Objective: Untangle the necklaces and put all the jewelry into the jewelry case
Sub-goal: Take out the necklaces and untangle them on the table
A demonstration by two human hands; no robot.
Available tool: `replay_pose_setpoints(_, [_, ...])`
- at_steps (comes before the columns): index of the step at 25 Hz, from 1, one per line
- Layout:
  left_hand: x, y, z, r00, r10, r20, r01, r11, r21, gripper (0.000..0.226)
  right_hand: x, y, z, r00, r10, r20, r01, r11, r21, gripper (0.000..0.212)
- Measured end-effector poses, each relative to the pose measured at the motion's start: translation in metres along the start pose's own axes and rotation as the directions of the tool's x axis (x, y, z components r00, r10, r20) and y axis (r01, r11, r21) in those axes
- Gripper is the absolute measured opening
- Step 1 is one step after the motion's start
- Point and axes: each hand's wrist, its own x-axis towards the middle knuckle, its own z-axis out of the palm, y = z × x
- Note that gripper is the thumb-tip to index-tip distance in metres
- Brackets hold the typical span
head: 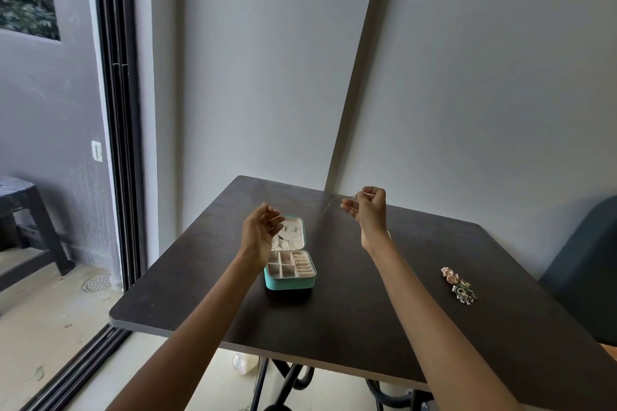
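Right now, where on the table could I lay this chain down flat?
Bare tabletop lies between the jewelry case and the jewelry pile, and along the near edge. Around the pile itself it is crowded.

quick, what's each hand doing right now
Left hand: fingers curled, pinching one end of a thin chain.
Right hand: fingers curled, pinching the thin chain above the table.

no readable text, labels, brands, numbers or signs anywhere
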Motion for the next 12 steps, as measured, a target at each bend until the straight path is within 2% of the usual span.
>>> replay_pose_setpoints(2, [0.0,0.002,-0.003,0.999,-0.039,-0.02,0.038,0.998,-0.053,0.027,0.0,-0.001,-0.002,1.0,0.013,-0.015,-0.013,1.0,0.003,0.009])
replay_pose_setpoints(5, [-0.001,0.002,-0.005,0.999,-0.027,-0.039,0.028,0.999,0.032,0.027,-0.002,-0.005,-0.002,0.999,0.029,0.016,-0.03,0.998,0.049,0.01])
replay_pose_setpoints(8, [0.001,0.002,-0.006,0.997,-0.07,-0.029,0.071,0.997,0.04,0.028,-0.002,-0.008,0.002,0.999,0.034,0.018,-0.035,0.992,0.118,0.011])
replay_pose_setpoints(12, [0.003,-0.003,-0.014,0.986,-0.165,-0.002,0.165,0.986,0.002,0.028,-0.002,-0.007,0.003,1.0,0.004,0.029,-0.005,0.999,0.033,0.009])
